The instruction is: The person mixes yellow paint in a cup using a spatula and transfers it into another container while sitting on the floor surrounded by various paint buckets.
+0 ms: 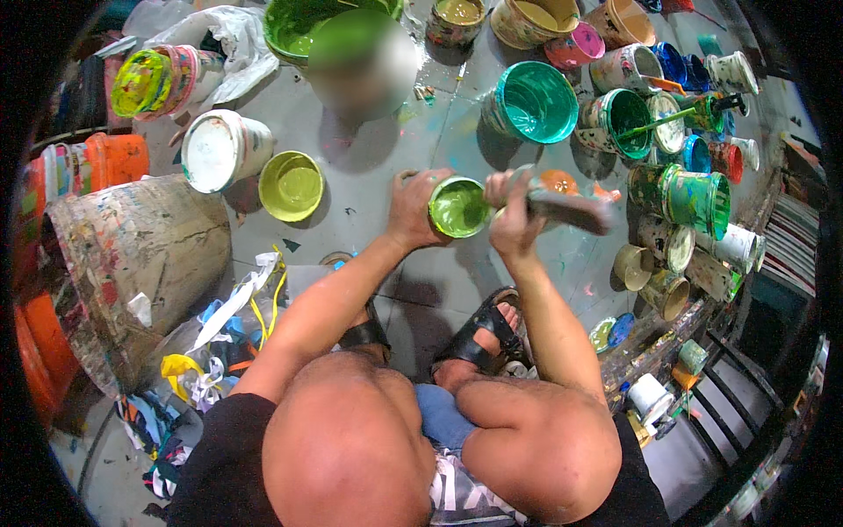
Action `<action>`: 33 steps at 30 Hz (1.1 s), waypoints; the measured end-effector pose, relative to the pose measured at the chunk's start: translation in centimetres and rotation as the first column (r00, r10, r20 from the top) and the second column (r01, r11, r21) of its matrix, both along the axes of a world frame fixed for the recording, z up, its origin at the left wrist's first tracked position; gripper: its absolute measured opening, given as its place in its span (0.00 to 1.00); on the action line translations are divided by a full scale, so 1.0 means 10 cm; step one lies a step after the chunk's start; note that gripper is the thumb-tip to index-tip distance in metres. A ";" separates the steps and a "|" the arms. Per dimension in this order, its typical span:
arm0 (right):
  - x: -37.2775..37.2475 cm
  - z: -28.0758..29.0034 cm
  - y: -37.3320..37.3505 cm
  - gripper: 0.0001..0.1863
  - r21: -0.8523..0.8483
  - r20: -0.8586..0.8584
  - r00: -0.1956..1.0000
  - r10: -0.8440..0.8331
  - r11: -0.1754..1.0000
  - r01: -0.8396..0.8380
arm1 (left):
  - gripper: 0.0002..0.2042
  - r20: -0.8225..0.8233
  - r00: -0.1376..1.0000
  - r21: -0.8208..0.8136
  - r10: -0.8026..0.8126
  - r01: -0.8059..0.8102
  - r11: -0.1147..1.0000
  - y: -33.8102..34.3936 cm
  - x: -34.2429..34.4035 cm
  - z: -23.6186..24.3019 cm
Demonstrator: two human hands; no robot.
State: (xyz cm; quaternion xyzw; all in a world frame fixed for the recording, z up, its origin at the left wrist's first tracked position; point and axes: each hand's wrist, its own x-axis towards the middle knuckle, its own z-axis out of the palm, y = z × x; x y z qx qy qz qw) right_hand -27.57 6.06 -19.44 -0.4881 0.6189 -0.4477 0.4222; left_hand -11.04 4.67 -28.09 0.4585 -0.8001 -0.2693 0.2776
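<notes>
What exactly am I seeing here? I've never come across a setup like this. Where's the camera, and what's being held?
There's no machine arm here, just a person's two bare hands. This single picture comes from a wide fisheye camera worn on their head, looking down, so edges bend and their own knees show below.

The left hand grips a small round container with green paint inside. The right hand holds a dark, flat tool, too blurred to identify.

Around them on the grey tiled floor stand paint-marked containers, including a round yellow-green bucket, a wide teal bucket and, at left, a large, paint-stained drum.
</notes>
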 end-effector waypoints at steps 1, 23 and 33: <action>0.04 -0.04 0.06 0.21 -0.008 0.071 0.997 -0.001 1.000 0.002 | 0.41 -0.018 1.000 -0.013 0.009 -0.009 1.000 0.01 -0.01 0.02; 0.19 0.25 0.12 0.25 -0.154 0.005 0.999 -0.036 0.987 0.036 | 0.39 0.044 0.999 -0.022 -0.011 0.012 1.000 0.11 -0.01 -0.10; 0.12 0.21 0.03 0.21 -0.162 0.042 0.997 -0.058 0.985 0.064 | 0.40 0.046 0.999 -0.035 -0.018 0.020 0.999 0.00 -0.04 -0.18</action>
